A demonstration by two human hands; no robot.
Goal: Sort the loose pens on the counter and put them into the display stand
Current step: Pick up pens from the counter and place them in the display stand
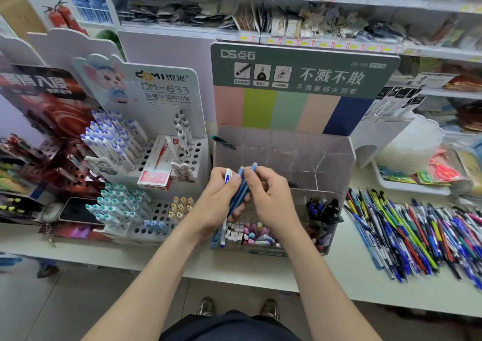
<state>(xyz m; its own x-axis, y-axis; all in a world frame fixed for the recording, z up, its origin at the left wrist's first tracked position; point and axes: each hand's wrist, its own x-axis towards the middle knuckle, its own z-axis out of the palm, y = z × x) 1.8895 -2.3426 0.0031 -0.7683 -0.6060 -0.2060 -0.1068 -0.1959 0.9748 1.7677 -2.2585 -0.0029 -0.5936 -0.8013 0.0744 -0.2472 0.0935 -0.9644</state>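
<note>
Over the display stand [336, 163], the left hand [217, 200] and right hand [272, 200] together grip a bundle of blue pens [240, 194]

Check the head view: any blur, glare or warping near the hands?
Head view: left hand, right hand and the blue pens they hold read sharp; the red display at left and top shelves smear; the wide lens bows the counter edge; lighting is even, faint sheen on the clear stand.
</note>
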